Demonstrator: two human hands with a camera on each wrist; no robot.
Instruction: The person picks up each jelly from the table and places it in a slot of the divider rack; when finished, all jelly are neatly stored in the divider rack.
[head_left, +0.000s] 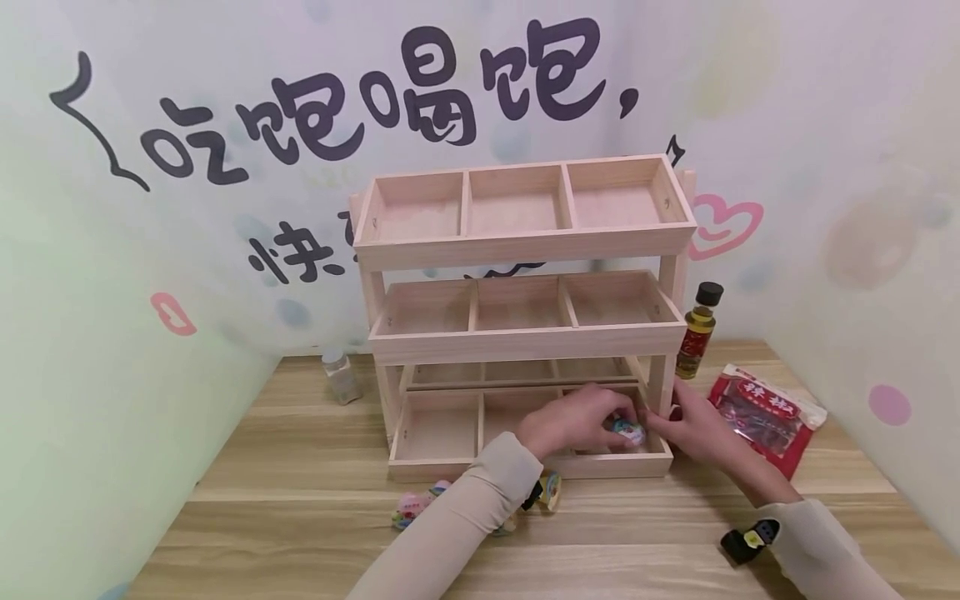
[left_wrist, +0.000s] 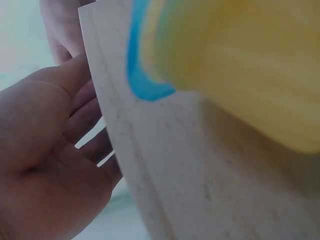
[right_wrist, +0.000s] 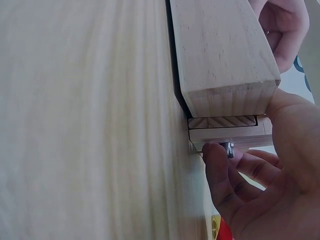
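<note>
A pale wooden three-tier rack [head_left: 525,346] with divided trays stands on the table. Over its lowest right compartment, my left hand [head_left: 573,421] reaches in with bent fingers and grips a small colourful packet [head_left: 628,431], partly covered by it. My right hand [head_left: 697,425] is at the right end of that tray, its thumb by the tray rim. In the right wrist view its curled fingertips are round a small metal bolt [right_wrist: 230,149] at the rack's post. The board of the tray [left_wrist: 165,165] hides part of my left fingers in the left wrist view.
Colourful packets [head_left: 408,507] lie in front of the rack; a blurred yellow item [left_wrist: 250,75] with a blue edge is close to the left wrist camera. A sauce bottle [head_left: 697,333] and a red bag [head_left: 772,412] stand right; a clear jar [head_left: 341,379] stands left.
</note>
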